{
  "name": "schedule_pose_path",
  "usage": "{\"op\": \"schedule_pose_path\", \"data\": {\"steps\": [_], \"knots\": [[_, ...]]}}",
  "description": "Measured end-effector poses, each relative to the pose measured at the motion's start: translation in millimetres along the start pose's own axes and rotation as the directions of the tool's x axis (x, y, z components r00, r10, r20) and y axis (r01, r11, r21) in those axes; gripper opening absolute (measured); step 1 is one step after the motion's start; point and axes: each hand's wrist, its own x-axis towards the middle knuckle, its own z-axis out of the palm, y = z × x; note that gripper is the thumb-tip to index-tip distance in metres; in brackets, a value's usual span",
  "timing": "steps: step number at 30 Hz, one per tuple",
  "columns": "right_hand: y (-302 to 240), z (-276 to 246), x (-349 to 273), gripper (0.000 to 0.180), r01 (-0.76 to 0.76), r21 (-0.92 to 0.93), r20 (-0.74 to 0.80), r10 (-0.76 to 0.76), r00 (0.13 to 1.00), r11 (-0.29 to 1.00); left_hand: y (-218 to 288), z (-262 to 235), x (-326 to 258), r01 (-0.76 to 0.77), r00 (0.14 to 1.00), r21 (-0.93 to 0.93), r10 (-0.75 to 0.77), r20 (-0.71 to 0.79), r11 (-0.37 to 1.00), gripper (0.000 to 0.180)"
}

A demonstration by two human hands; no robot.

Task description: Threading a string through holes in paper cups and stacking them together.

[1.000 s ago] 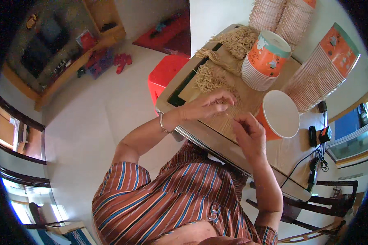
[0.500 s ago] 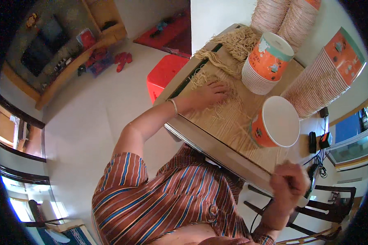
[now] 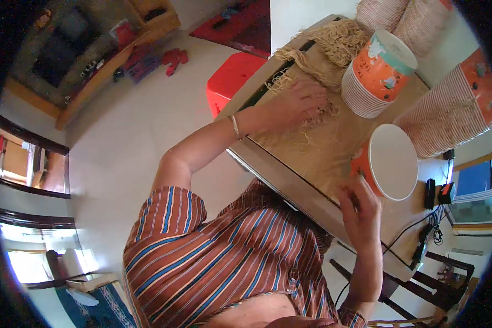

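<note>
My left hand (image 3: 305, 103) is on the table, its fingers curved together over a small bunch of thin tan strands (image 3: 329, 113). A few loose strands lie beside it. An orange paper tub (image 3: 393, 162) with a white inside lies tilted, its mouth turned toward me. At the tub's near left side is my right hand (image 3: 359, 203), fingers bent and apart, nothing visible in them. I cannot tell whether the fingertips touch the tub. Beyond the left hand stands a short stack of upside-down orange tubs (image 3: 374, 76) with green bands.
A heap of tan strands (image 3: 341, 41) lies at the table's far end. Tall tub stacks (image 3: 448, 123) line the right side and back. Black cables (image 3: 434, 221) lie at the right edge. A red stool (image 3: 232, 79) stands left of the table, a dark chair (image 3: 437, 279) at lower right.
My right hand has moved up and left to the tub, its fingers unfolding. My left hand has slid slightly farther in, its fingers curling over the strands. The whole view has shifted a little.
</note>
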Motion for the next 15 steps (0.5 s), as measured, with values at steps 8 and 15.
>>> {"op": "schedule_pose_path", "data": {"steps": [8, 15], "knots": [[49, 59, 104, 0.011, -0.026, 0.087, -0.192, 0.042, 0.981, 0.996, 54, -32, -38, -0.213, 0.905, -0.183, 0.264, 0.333, 0.960, 0.047], [78, 99, 159, 0.022, 0.031, -0.184, -0.217, -0.071, 0.974, 0.982, -18, -34, -27, 0.302, 0.952, -0.343, -0.301, 0.057, 0.889, 0.045]]}}
